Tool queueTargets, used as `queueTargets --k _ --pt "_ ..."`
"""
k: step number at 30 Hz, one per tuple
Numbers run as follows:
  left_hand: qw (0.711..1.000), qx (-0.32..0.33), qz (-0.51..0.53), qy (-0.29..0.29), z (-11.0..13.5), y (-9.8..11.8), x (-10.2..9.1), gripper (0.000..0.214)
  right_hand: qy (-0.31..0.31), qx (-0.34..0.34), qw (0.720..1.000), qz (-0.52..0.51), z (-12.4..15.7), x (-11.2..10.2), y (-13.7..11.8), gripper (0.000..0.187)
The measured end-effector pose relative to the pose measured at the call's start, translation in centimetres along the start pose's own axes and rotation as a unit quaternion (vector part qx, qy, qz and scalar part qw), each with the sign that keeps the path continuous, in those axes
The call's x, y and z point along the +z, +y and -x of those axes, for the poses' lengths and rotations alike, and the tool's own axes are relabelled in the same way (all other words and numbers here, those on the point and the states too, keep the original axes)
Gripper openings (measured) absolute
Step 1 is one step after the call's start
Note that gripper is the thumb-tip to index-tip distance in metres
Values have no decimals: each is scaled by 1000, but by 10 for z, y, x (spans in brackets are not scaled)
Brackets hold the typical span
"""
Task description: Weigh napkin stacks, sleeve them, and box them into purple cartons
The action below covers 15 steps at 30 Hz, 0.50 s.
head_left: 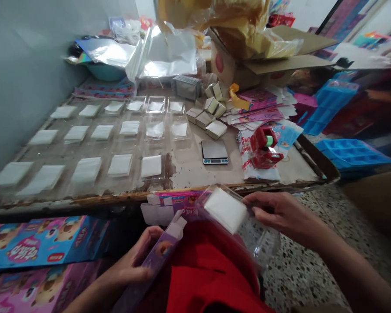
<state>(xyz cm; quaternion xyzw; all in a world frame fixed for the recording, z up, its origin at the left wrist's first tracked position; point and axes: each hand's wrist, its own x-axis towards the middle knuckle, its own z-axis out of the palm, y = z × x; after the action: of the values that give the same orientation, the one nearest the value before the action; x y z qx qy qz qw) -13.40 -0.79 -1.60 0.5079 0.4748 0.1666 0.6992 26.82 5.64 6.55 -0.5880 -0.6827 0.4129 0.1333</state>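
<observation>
My left hand [135,261] is closed round a purple printed carton [163,250], held low over my lap with its open flap toward the right. My right hand [280,213] grips a clear plastic tray [263,243] that carries a white square pad [226,208]. The tray's pad end sits just beside the carton's open flap. Below both hands lies red cloth [208,274] on my lap.
A worn table [195,167] holds rows of clear trays with white pads [120,165], a small digital scale [214,152], a red tape dispenser [263,148], small white boxes [208,115] and printed cards. Pink and blue cartons [35,243] stand at lower left, blue plastic trays [352,152] at right.
</observation>
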Motion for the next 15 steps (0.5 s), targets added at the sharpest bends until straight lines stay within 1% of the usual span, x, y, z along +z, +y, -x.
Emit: queueTargets --k 1,2,4,6,7,9,11,13,15 --pt "1000 18 8 1 6 0 -2 81 -4 -2 1000 -2 2 1 -2 25" --pt "999 33 3 16 13 0 -5 96 -7 -8 1000 -11 2 2 -5 25" --pt "994 53 -47 78 23 2 -8 124 -9 -27 999 -38 -2 6 -16 25" --pt "983 58 -109 138 29 3 -10 142 -12 -51 997 -52 -7 12 -29 26" --pt "978 58 -128 153 29 3 -10 146 -18 -64 996 -51 -10 15 -36 27" --pt "977 56 -138 152 27 6 -11 147 -39 -96 994 -24 -16 20 -47 30" --pt "977 58 -148 141 23 10 -13 140 -64 -140 988 23 -22 22 -54 32" --pt "970 78 -191 133 17 12 -19 129 -97 -188 976 59 -31 21 -58 31" --pt "954 115 -253 117 12 11 -27 120 -130 -237 960 68 -43 19 -60 27"
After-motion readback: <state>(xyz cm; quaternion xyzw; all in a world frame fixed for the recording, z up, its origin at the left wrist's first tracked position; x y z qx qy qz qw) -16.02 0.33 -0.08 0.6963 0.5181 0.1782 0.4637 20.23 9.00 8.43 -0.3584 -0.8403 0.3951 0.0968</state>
